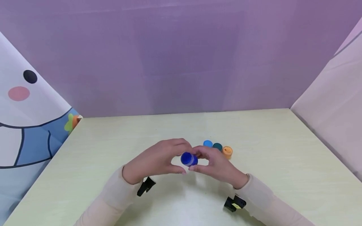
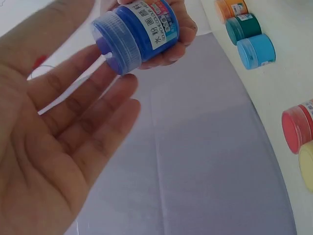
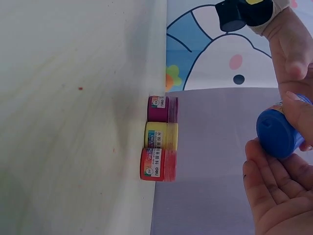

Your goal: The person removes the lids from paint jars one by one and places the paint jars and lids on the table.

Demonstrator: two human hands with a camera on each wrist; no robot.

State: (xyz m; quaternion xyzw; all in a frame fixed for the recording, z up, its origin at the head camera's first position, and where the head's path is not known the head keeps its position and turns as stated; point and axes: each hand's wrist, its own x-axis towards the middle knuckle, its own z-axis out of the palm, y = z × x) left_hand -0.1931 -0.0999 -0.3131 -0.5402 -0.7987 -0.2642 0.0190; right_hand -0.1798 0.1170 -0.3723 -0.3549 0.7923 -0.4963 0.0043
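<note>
Purple backdrop at 12 o'clock, pale worktop below it. Left hand at 9 o'clock of the held jar: released, fingers loosely extended near the lid end, not wrapped around anything; can't tell whether the fingertips touch. Right hand at 3 o'clock: grasping the dark blue jar between thumb and fingers, raised above the worktop, tilted on its side. Lid end faces the left hand, base the right palm.

Handling, judged by looks: small paint jar, probably light but with some heft if full; stiff plastic, hardly fragile, won't squash. Smooth round wall could slip or spin, especially with damp fingers. Best hold: thumb and fingers opposed around the body's middle; second hold around the lid's rim, ends left free.

Orange jar, dark green jar and light blue jar sit between 2 and 3 o'clock of it. Red jar, yellow jar, purple jar stand in a row, right wrist view.

Smallest: clear lid, apparently finely ridged, good for grip; printed label, likely slicker.
</note>
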